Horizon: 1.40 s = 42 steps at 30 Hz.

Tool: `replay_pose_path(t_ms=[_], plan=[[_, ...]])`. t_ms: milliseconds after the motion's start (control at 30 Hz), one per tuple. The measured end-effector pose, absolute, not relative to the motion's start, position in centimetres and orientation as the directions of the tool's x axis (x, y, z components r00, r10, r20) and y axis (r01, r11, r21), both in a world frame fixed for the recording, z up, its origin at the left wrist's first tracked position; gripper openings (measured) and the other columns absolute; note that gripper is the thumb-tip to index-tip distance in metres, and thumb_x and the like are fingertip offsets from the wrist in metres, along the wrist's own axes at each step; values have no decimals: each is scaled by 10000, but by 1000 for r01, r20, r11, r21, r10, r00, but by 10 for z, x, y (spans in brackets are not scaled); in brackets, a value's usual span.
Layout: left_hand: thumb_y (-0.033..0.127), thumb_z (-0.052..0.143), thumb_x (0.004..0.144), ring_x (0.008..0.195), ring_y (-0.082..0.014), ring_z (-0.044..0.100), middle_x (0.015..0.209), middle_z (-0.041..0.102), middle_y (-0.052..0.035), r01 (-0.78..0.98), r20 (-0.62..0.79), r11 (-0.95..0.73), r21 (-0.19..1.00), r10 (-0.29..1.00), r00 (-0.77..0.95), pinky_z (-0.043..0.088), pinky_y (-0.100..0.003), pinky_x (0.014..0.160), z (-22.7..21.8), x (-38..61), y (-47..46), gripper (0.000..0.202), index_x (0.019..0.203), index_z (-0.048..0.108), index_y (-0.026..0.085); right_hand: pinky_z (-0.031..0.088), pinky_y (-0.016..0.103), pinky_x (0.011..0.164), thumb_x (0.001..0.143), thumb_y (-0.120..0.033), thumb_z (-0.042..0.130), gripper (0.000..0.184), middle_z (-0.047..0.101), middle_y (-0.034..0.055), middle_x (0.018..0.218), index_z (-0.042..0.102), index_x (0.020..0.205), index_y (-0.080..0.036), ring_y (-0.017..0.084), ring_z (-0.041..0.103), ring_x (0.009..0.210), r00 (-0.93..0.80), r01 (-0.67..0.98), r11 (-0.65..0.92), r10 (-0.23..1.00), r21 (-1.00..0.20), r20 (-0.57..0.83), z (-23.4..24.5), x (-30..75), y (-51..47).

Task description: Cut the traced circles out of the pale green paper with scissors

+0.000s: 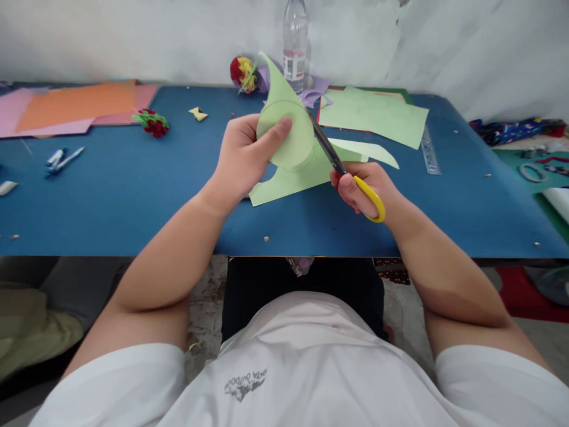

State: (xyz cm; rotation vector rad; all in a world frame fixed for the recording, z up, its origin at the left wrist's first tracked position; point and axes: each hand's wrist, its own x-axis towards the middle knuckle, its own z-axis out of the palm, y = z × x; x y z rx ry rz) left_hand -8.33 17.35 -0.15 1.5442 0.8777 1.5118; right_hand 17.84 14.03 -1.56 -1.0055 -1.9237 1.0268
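Observation:
In my left hand (249,151), a piece of light green paper (288,139) is pinched with the thumb on top. A rounded outline shows on it, and a pointed strip rises from its upper left. My right hand (362,184) grips a pair of scissors (329,148) with yellow handles and dark blades. The blades point up and left, touching the paper's right edge or lying just beside it; how far they are parted I cannot tell. Below the hands lies a larger light green sheet (284,184) with a curved notch.
Behind stand a plastic bottle (295,41) and a red and yellow paper ball (243,74). Orange paper (80,107), a red and green paper flower (153,123) and pens (64,161) lie left. More green paper (377,115) and a clear ruler (430,151) lie right on the blue table (178,219).

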Motion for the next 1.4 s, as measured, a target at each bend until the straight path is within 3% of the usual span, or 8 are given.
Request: replay_pose_path(t_ms=[167,300,500,767,900,1000,1167,1400], plan=[[644,1005,868,580,-118,403,630,537,8,-88,469,-464,881,882,46,268,-353,518,-2,-82,177,564,632,673,254,300,322,528,907,-1008,675,795,451,-6,674,616,838,-218,147,395,616,-449,275,388,861,-880,239,-18,180,142],[671,940,929,614,-137,417,674,571,-19,-93,466,-463,882,885,18,285,-348,550,-2,-81,175,543,651,722,259,303,321,535,896,-1012,684,806,471,7,700,630,847,-209,150,411,637,-446,273,405,857,-872,259,-19,181,142],[753,961,858,591,-148,440,680,561,-27,-61,462,-460,886,887,6,274,-360,559,-1,-82,175,605,639,695,256,281,326,540,886,-1027,675,817,440,-4,672,604,811,-217,145,391,617,-435,286,388,867,-876,241,-17,179,141],[671,954,913,613,-124,427,675,521,-3,3,467,-467,884,883,45,301,-347,557,-1,-87,173,598,658,630,238,290,331,556,885,-1021,680,817,443,-3,668,610,820,-210,149,398,636,-432,303,393,869,-868,243,-14,180,141],[695,1017,847,643,-117,457,671,556,16,48,457,-460,887,887,67,379,-315,551,-3,-91,176,623,697,637,224,314,333,556,857,-1047,678,841,478,6,672,645,859,-206,158,419,636,-416,329,390,877,-860,239,-16,180,141],[650,1064,796,634,-108,502,708,608,13,-38,471,-470,882,878,83,400,-306,562,-4,-93,178,555,750,717,218,326,331,560,854,-1061,659,854,494,13,682,650,871,-207,163,427,645,-408,331,389,881,-859,242,-18,180,143],[533,1011,877,589,-123,576,728,642,-3,-45,377,-375,926,910,173,483,-300,542,-5,-90,174,400,818,771,219,340,323,567,893,-1027,662,817,510,14,695,647,891,-210,164,440,655,-412,308,406,872,-860,264,-20,180,143],[597,914,974,585,-119,581,724,639,0,-73,375,-369,927,917,135,500,-264,529,-12,-78,170,413,856,782,224,340,326,563,878,-1061,626,844,497,3,667,632,882,-217,160,427,628,-416,339,407,874,-848,253,-18,178,141]])
